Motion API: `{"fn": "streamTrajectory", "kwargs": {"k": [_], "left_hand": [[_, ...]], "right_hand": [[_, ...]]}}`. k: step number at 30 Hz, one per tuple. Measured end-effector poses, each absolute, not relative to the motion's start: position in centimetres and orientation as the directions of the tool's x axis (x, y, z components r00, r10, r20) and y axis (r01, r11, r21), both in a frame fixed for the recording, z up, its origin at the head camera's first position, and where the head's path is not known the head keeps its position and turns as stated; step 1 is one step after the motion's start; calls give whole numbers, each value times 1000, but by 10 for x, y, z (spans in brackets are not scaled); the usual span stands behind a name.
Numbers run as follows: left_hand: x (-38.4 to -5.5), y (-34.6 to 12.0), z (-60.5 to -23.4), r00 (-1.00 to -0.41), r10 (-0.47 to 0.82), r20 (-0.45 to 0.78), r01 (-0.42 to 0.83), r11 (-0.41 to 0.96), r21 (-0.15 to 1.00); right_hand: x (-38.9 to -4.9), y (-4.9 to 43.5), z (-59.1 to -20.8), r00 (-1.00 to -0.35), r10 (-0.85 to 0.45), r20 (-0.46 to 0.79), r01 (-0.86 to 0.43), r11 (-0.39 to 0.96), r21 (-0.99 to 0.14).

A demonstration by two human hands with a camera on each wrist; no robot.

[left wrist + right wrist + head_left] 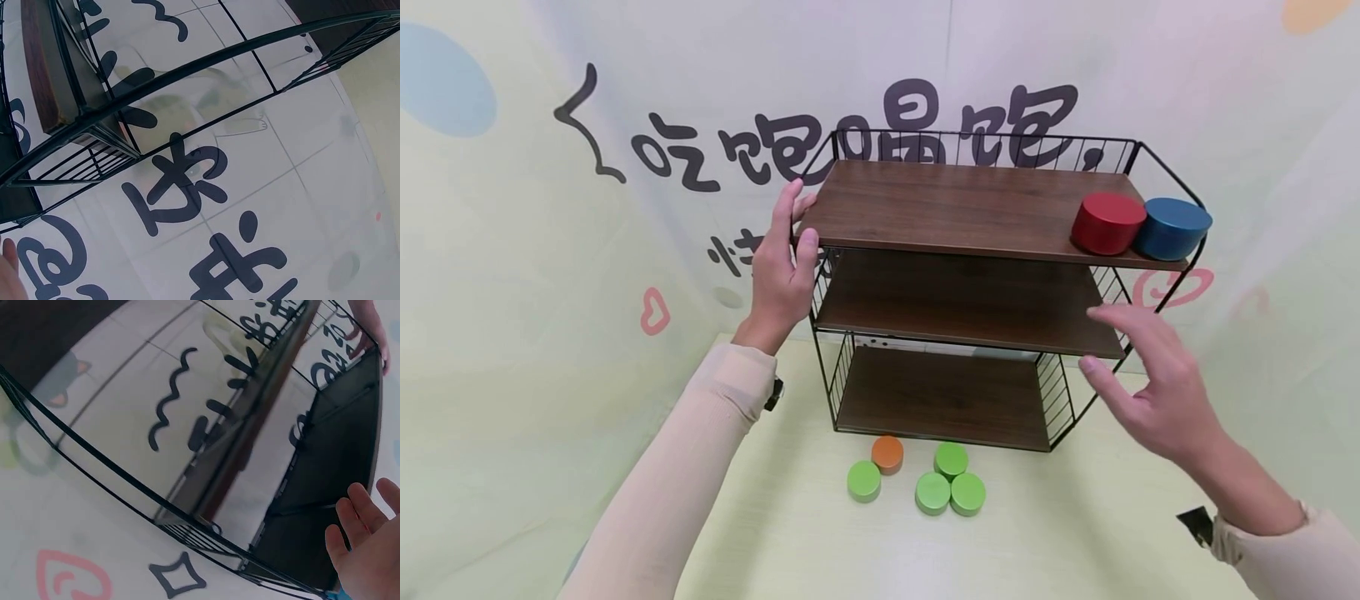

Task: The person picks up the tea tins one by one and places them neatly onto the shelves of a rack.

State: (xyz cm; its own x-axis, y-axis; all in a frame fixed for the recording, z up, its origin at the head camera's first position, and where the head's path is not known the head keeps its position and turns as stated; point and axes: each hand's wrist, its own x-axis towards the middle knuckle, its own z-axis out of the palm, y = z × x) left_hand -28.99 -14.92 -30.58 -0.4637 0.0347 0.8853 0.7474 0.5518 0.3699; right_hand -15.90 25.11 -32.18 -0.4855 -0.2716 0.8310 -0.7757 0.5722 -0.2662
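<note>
Pale, softly draped fabric (pixel 647 50) printed with black brush-style characters and pink hearts rises behind and along both sides of a pale yellow-green tabletop (pixel 812 550), which spreads out in front of the work and past it left and right. At the back of it is a three-tier rack with dark wood-grain boards and a black wire frame (pixel 955 292), its tall gaps between tiers facing forward. The person's left hand (pixel 778 279) grips the rack's left end at the top tier, thumb at the front corner and fingers bent round the side rail. The right hand (pixel 1153 392) is held before the right end of the middle board, thumb and fingers spread with a gap between them; whether any fingertip touches the rack cannot be told. On the top board, a red, flat-topped cylinder (pixel 1107 225) is near the right end, and a blue, flat-topped cylinder (pixel 1172 229) is right beside it, hard by the side rail. Just ahead of the bottom board's front edge, a small orange cylinder (pixel 887 455) sits against a small green cylinder (pixel 863 482), while three more green cylinders (pixel 933 493) cluster closely to their right.
</note>
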Motion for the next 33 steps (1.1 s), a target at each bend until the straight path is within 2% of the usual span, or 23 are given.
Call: {"fn": "streamTrajectory", "kwargs": {"k": [5,8,10,21,33], "left_hand": [[-289,-150,-306,-461,41,887,746,559,362],[-289,-149,-305,-459,40,888,746,560,361],[-289,-149,-305,-458,35,888,747,557,363],[-291,-148,-305,-452,16,892,750,548,370],[-289,-147,-305,-460,24,888,753,540,376]], "right_hand": [[-158,249,-350,-545,-308,780,-769,555,-317],[-153,248,-363,-615,-322,720,-731,575,-368],[-151,247,-370,-638,-323,699,-718,578,-388],[-150,232,-410,-653,-319,687,-721,539,-435],[-142,220,-463,-728,-312,610,-656,574,-490]]}}
